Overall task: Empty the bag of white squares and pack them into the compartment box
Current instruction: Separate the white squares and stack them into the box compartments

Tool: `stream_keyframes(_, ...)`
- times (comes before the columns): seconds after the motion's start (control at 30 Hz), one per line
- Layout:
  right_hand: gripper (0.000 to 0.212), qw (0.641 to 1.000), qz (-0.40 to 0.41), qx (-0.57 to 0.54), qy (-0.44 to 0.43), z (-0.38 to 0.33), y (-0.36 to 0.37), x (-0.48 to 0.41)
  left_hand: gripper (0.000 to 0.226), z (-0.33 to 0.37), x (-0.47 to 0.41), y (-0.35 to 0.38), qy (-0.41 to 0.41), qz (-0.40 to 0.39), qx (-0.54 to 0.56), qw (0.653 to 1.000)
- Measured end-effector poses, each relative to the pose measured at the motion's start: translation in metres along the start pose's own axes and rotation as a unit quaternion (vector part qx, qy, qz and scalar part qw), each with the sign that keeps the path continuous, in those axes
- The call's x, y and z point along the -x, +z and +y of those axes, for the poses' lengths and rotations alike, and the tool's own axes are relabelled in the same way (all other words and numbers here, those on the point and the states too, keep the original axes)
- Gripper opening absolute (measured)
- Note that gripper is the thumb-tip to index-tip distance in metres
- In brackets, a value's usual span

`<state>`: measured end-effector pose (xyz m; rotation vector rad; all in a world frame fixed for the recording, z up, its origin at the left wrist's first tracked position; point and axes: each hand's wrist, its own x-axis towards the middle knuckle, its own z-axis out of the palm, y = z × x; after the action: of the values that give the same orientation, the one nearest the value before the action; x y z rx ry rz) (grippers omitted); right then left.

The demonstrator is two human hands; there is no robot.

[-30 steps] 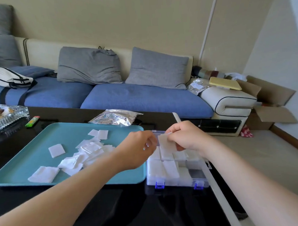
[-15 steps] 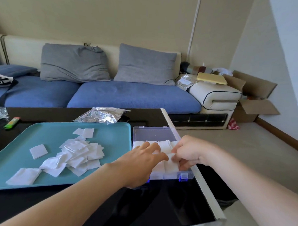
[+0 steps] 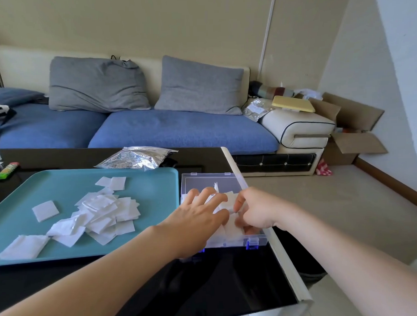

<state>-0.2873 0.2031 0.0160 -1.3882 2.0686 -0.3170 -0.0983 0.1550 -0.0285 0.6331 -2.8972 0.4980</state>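
Table (image 3: 231,287): one, black and glossy, nearest me under both forearms. Its left part is cut off.
Left hand (image 3: 200,219): palm down, fingers straight and spread, lying flat on the packed squares. I see nothing held in it.
Right hand (image 3: 254,213): just right of the left hand, fingers curled down into the box. I cannot tell whether they pinch a square.
Compartment box (image 3: 257,240): one, clear, under both hands, its lid open beyond the fingertips. The dividers are hidden, so I cannot count the compartments.
Latches (image 3: 248,245): two, blue, on the near wall. The left hand largely covers the left one.
Packed squares (image 3: 230,199): white, in the box beneath and between the hands. Their number is hidden.
Tray (image 3: 156,183): one, teal, just left of the left hand. Its left edge is cut off.
Loose squares (image 3: 103,211): an overlapping white heap on the tray, left of the left hand. I cannot count them.
Bag (image 3: 136,158): one, silver foil, lying flat beyond the left hand, past the tray's far rim.
Cushions (image 3: 96,86): two, grey, on the blue sofa (image 3: 178,130), well beyond both hands.
Cardboard box (image 3: 353,141): one, open, far beyond the right hand.
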Motion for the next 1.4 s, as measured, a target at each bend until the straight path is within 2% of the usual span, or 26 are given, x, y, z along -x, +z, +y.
stream_keyframes(0.07,0.019,1.000,0.009,0.016,-0.004,-0.001,0.001,0.000,0.068,-0.002,0.000,0.001,0.005,0.024,-0.004,1.000)
stream_keyframes(0.17,0.012,0.993,0.037,0.107,-0.031,0.001,0.005,-0.002,0.069,-0.005,0.000,0.002,0.002,0.042,-0.010,0.999)
stream_keyframes(0.27,0.009,0.983,0.061,0.163,-0.054,0.000,0.007,0.000,0.057,-0.008,0.002,0.001,-0.011,0.061,-0.011,0.998)
stream_keyframes(0.37,0.014,0.982,0.068,0.161,-0.066,-0.002,0.005,0.003,0.047,-0.012,0.000,0.000,-0.028,0.074,-0.004,0.997)
stream_keyframes(0.47,0.006,0.981,0.060,0.167,-0.072,-0.003,0.002,0.002,0.044,-0.016,0.000,0.004,-0.046,0.046,0.056,0.996)
stream_keyframes(0.57,0.012,0.982,0.083,0.157,-0.066,-0.005,-0.004,0.002,0.045,-0.018,0.001,0.006,-0.068,0.010,0.131,0.989)
stream_keyframes(0.7,0.017,0.971,0.171,0.133,-0.098,-0.006,-0.002,-0.004,0.039,-0.020,0.000,0.008,-0.057,0.027,0.126,0.990)
stream_keyframes(0.8,0.029,0.969,0.168,0.121,-0.135,-0.010,0.006,-0.004,0.039,-0.021,0.001,0.010,-0.045,0.023,0.121,0.991)
stream_keyframes(0.9,0.033,0.967,0.123,0.162,-0.155,-0.013,0.010,-0.005,0.043,-0.021,0.002,0.011,-0.032,0.025,0.116,0.992)
stream_keyframes(1.0,0.034,0.965,0.115,0.179,-0.153,-0.013,0.009,-0.007,0.050,-0.021,0.003,0.012,-0.022,0.026,0.106,0.994)
stream_keyframes(1.1,0.031,0.962,0.163,0.169,-0.138,-0.012,0.006,-0.011,0.054,-0.022,0.004,0.012,-0.017,0.014,0.097,0.995)
stream_keyframes(1.2,0.013,0.961,0.216,0.134,-0.109,-0.010,0.001,-0.014,0.075,-0.020,0.003,0.007,-0.006,-0.004,0.093,0.996)
stream_keyframes(1.23,0.015,0.962,0.217,0.132,-0.099,-0.009,-0.001,-0.015,0.078,-0.020,0.002,0.007,-0.001,-0.012,0.088,0.996)
stream_keyframes(1.3,0.020,0.967,0.194,0.141,-0.080,-0.008,-0.003,-0.015,0.080,-0.019,0.002,0.007,0.004,-0.028,0.082,0.996)
stream_keyframes(1.4,0.014,0.983,0.109,0.136,-0.057,-0.009,-0.004,-0.008,0.080,-0.018,0.002,0.008,0.006,-0.036,0.095,0.995)
